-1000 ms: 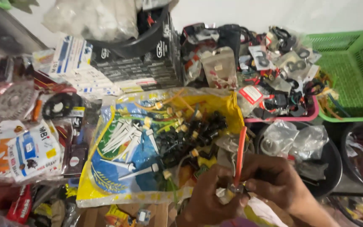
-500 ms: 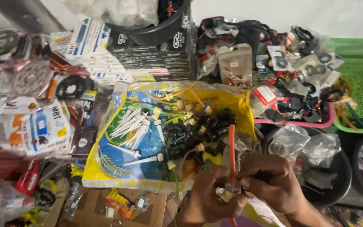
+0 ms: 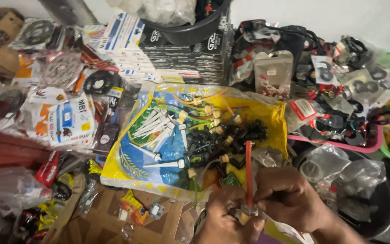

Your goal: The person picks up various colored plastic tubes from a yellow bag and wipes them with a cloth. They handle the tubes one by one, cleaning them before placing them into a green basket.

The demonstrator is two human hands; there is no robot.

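1. Plastic packets of sprockets (image 3: 62, 72) lie at the far left, untouched.
2. White pegs (image 3: 152, 129) and black connectors (image 3: 233, 138) are spread loose on the yellow-blue bag (image 3: 127, 167), seemingly still unassembled.
3. Left hand (image 3: 226, 217) pinches a small fitting (image 3: 248, 211), fingers closed on it.
4. Right hand (image 3: 290, 196) grips the red tube (image 3: 248, 171), upright, seated in that fitting; apparently one piece nearly joined.

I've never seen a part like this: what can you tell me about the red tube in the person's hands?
The red tube is thin, straight and glossy, plastic or rubber by its look. It stands nearly upright, its lower end pushed into a small pale fitting. The right hand pinches it low down; the left hand grips the fitting. Its top end is free, above the yellow bag.
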